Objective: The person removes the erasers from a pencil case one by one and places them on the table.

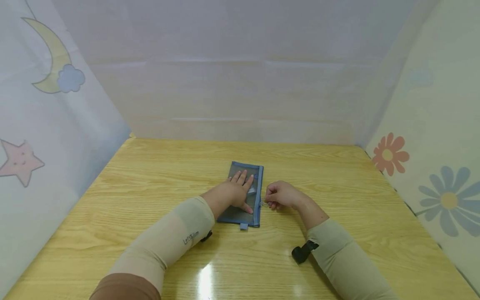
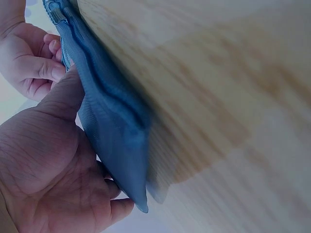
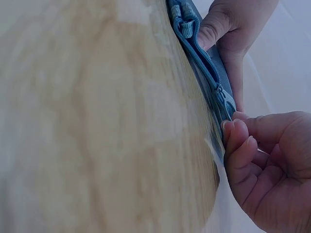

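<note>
A blue mesh zip pouch (image 1: 234, 214) lies on the wooden table, its zipped edge to the right. My left hand (image 1: 236, 192) rests on it with straight, spread fingers. At the zipped edge my right hand (image 1: 283, 194) pinches the zipper pull (image 3: 228, 110) between thumb and curled fingers. In the right wrist view the zipper slider (image 3: 222, 94) sits partway along the edge, and the zip is parted on the side toward the fabric end tabs (image 3: 183, 19). A pale patch (image 1: 252, 190) shows beside the left fingers; I cannot tell what it is.
The wooden table (image 1: 168, 179) surrounds the pouch. A pale backdrop (image 1: 240, 91) stands behind it, with printed side panels at left and right. Each forearm has a beige sleeve and a black strap piece (image 1: 301, 253) near the wrist.
</note>
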Demonstrator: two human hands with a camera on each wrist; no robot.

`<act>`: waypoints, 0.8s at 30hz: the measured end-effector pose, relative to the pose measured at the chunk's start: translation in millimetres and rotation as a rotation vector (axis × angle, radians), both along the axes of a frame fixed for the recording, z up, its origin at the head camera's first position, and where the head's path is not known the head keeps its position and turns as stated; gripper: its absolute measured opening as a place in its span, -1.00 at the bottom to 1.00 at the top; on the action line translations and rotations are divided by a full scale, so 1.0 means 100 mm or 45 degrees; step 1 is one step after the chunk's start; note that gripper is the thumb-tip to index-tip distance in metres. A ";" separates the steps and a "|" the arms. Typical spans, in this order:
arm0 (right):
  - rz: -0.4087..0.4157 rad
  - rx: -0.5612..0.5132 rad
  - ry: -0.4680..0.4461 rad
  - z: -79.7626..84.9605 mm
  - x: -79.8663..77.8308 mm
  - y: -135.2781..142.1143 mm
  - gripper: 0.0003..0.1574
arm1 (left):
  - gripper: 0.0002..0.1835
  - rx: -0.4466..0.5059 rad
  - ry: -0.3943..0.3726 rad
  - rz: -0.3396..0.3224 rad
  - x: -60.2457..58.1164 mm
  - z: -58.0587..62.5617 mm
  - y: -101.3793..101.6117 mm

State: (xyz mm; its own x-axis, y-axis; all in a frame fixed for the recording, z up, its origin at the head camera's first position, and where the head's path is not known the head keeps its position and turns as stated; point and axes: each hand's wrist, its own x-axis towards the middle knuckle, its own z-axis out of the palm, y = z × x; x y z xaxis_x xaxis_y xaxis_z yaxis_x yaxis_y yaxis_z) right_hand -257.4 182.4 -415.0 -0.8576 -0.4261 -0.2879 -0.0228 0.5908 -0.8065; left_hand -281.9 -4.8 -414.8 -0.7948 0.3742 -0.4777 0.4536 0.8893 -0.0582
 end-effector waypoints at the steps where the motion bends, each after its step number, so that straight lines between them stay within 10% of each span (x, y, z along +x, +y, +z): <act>1: -0.005 0.000 0.002 -0.01 -0.01 0.00 -0.81 | 0.35 -0.002 0.001 0.001 0.00 0.00 0.00; 24: -0.124 0.007 0.015 -0.03 -0.09 -0.01 -0.81 | 0.33 0.003 -0.006 -0.013 0.03 0.05 -0.01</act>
State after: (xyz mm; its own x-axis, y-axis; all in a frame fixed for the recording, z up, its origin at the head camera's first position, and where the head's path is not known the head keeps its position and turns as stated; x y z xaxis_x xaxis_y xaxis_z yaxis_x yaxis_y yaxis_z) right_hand -266.6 181.5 -418.1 -0.8983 -0.3388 -0.2796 0.0254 0.5953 -0.8031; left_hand -279.0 -5.7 -410.1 -0.7889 0.3836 -0.4802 0.4630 0.8847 -0.0538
